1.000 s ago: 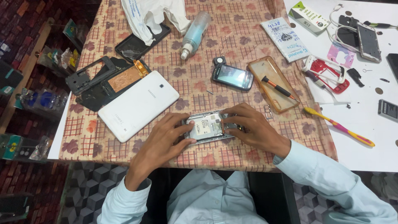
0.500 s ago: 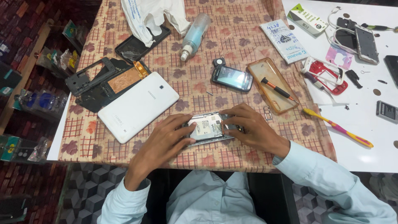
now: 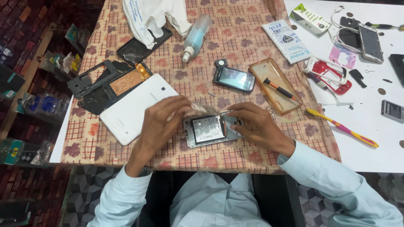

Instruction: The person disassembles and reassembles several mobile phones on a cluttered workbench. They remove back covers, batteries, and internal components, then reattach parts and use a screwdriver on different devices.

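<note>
A checked floral tablecloth [image 3: 235, 50] covers the table, above what looks like a cube-patterned floor [image 3: 80, 193].

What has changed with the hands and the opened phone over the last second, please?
The left hand has lifted off the opened phone and drawn up and to the left, pinching a small thin piece, blurred, above the phone's top edge. The right hand stays on the phone's right side. The phone, white tablet and toothbrush have not moved.
</note>
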